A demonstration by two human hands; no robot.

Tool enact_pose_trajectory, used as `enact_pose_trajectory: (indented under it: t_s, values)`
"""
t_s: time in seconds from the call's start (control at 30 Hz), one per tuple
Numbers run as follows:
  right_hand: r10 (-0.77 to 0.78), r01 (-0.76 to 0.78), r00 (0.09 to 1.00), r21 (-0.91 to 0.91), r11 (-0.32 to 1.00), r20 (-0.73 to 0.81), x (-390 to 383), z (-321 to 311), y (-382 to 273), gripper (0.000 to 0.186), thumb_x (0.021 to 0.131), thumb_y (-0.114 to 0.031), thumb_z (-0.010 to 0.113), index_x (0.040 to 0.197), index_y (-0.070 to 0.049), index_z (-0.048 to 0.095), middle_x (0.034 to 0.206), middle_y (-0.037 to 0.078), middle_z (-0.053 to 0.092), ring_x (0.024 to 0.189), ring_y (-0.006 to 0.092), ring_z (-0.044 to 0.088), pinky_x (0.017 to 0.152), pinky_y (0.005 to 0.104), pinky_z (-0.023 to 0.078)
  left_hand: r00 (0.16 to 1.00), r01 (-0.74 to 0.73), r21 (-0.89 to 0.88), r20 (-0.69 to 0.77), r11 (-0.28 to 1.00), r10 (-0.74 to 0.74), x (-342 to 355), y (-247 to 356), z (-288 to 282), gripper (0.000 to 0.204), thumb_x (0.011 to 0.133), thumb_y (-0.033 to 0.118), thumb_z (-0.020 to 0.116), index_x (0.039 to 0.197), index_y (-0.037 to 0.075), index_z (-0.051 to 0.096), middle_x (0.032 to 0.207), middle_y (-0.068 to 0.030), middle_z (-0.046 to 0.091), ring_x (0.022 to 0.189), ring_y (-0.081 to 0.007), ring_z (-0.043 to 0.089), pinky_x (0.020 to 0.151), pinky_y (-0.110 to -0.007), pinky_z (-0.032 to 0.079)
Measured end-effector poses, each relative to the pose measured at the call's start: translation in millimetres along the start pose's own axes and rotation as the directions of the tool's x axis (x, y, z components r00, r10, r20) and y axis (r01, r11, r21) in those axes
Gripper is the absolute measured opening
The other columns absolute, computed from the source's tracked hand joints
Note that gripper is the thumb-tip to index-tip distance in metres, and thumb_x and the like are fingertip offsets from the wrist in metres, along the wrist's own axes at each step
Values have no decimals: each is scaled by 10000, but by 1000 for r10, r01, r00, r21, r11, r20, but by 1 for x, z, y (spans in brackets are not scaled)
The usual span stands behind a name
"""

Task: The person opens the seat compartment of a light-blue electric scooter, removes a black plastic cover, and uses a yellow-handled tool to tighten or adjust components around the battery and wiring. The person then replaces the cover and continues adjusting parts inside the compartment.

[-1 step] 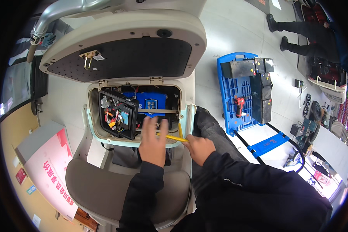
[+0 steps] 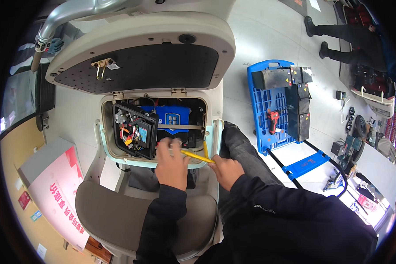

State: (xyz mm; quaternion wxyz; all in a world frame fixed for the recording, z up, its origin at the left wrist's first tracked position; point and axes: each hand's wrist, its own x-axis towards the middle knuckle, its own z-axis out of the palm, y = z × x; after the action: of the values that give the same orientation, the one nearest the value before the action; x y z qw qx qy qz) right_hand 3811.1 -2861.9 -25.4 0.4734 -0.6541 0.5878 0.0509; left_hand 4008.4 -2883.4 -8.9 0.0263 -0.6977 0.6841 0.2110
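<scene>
The open under-seat compartment of a pale scooter lies before me. My right hand, on the compartment's front right, is closed on one end of a long thin yellow strip; its exact kind does not show. My left hand is over the front rim, its fingertips smeared by motion beside the strip's other end. Whether it grips the strip cannot be told. A second yellow length stands near the right rim. A black tray with wires and connectors tilts inside, left of a blue printed panel.
The raised lid stands behind the compartment, and a brown seat is nearer me. To the right, a blue platform cart carries several black batteries and a red power tool. A person's legs show at far right.
My left hand's fingers have drawn lower and closer together, from spread and raised. The yellow strip tilts a little more steeply; my right hand keeps its hold.
</scene>
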Motion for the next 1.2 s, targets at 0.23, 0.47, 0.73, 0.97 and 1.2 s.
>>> enact_pose_trajectory:
  t_s: [0.23, 0.47, 0.73, 0.97, 1.2]
  values:
    - [87, -329, 940, 944, -25, 330, -5, 115, 18, 252, 1163, -245, 486, 1247, -40, 605, 978, 11, 657, 775, 96, 555, 711, 256, 476, 974, 193, -651, 219, 735, -62, -20, 24, 34, 465, 972, 150, 721, 1399, 46, 570, 1140, -179, 669, 916, -339, 738, 799, -425, 586]
    - [124, -215, 976, 676, 705, 181, -27, 68, 35, 477, 1041, -268, 710, 1393, -19, 507, 1098, 81, 675, 886, 126, 652, 803, 317, 534, 970, 133, -605, 242, 785, 22, -19, 26, 37, 541, 868, -29, 711, 1383, 97, 603, 1251, -153, 579, 1022, -375, 691, 839, -470, 563]
    - [146, -114, 989, 761, 639, 25, -20, 15, 47, 252, 1059, -130, 659, 1277, -9, 622, 822, 94, 719, 677, 157, 677, 668, 309, 543, 798, -586, -116, 90, 802, 596, 7, 16, 21, 350, 858, 89, 729, 1194, 187, 744, 1264, -70, 594, 1067, -285, 627, 914, -424, 530]
    - [426, -224, 899, 945, 240, 105, -23, 28, 23, 189, 1134, -161, 544, 1161, 0, 638, 753, 26, 618, 615, 76, 538, 586, 248, 454, 992, -104, -38, 73, 994, 107, -7, 24, 14, 416, 962, 372, 767, 696, 78, 639, 767, -62, 626, 660, -309, 662, 570, -432, 496]
    - [520, -30, 846, 984, -177, 119, -21, 57, -2, 216, 1168, -213, 469, 1143, -18, 558, 788, 69, 611, 649, 129, 554, 651, 273, 466, 935, 215, 253, 225, 943, -274, -9, 48, 0, 620, 886, 675, 737, 676, 92, 764, 532, -137, 629, 539, -390, 670, 530, -484, 530]
